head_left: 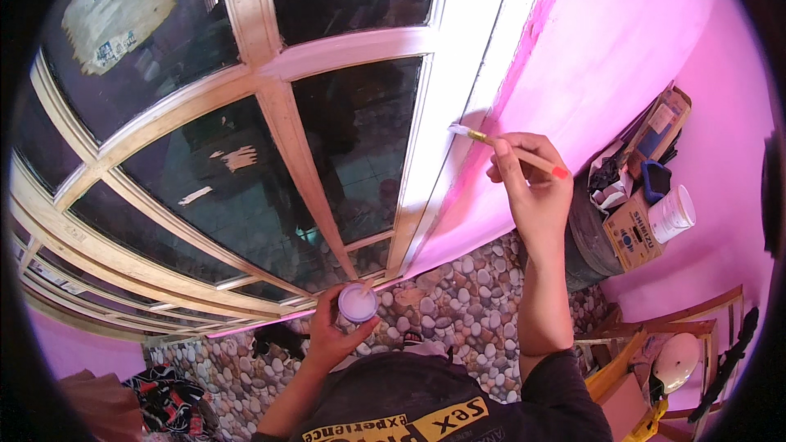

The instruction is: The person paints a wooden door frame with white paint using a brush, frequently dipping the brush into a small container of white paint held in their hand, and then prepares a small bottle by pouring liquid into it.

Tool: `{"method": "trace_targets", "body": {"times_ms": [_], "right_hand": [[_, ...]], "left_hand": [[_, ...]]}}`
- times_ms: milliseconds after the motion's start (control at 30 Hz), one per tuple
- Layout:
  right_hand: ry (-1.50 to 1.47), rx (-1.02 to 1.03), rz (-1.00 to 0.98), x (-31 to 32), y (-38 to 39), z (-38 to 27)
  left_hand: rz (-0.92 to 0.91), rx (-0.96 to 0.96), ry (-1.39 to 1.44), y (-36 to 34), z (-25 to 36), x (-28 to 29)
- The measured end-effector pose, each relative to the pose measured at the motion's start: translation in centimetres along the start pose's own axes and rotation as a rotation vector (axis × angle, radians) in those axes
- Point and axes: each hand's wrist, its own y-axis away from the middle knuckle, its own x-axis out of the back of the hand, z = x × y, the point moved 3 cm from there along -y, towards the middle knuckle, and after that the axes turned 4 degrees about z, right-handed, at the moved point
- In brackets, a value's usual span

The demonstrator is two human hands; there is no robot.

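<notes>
My right hand (536, 184) is closed round the wooden handle of a small paintbrush (528, 155) with an orange-red handle end. Its pale bristles meet the white upright of the window frame (450, 74), beside the pink wall. Lower down, my left hand (336, 331) grips a small round cup (359, 303) of pale, milky paint. A thin stick pokes up at the cup's rim. Dark glass panes (352, 139) fill the frame; the crosspieces further left look bare and brownish, while the upright under the brush is whiter.
A dark drum (589, 237) at the right carries a cardboard box (634, 233), a white tub (671, 213) and other clutter. Below it stand wooden furniture and a pale helmet (675, 360). Patterned cloth (168, 397) lies at lower left on the pebble-patterned floor (483, 295).
</notes>
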Motion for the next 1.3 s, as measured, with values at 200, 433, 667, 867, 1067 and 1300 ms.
{"method": "trace_targets", "body": {"times_ms": [200,433,667,867,1067,1300], "right_hand": [[0.149,-0.017,-0.190,-0.3,2.9,3.5],[0.076,0.173,-0.002,-1.5,1.5,3.7],[0.208,0.154,-0.146,-0.4,3.2,4.8],[0.207,0.071,-0.159,-1.6,2.5,7.3],[0.181,0.224,0.034,0.3,3.4,3.9],[0.238,0.162,-0.073,-0.4,4.5,8.9]], "left_hand": [[0.006,-0.021,0.000,0.3,-0.5,0.1],[-0.014,-0.011,-0.041,0.2,0.1,-0.1],[0.009,0.000,0.015,0.3,-0.4,0.0],[-0.018,-0.033,-0.036,0.2,0.1,-0.5],[0.014,-0.004,0.007,0.7,-0.3,-0.6],[0.010,-0.023,0.001,0.9,0.0,-1.6]]}}
